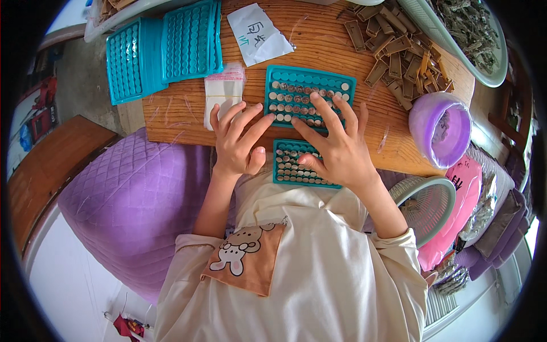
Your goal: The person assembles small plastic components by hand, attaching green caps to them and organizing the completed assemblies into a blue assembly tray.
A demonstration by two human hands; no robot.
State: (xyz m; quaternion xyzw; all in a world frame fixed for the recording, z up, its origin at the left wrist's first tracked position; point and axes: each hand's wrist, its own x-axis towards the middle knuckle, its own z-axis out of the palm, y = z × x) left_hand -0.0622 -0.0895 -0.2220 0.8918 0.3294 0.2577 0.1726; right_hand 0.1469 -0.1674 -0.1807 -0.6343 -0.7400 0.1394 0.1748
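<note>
Both hands spread over teal trays of small round cells on a wooden board.

The left hand [236, 145] lies open, fingertips at the upper tray [307, 91]; the right hand [336, 142] is splayed flat across both trays, clamping nothing. The lower tray [288, 165] overhangs the board's near edge; a nudge could likely tip it and spill cells into the lap.

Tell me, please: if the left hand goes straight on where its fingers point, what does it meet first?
Probably the upper teal tray: the left hand already has fingertips near its left edge, though contact is unclear.
</note>
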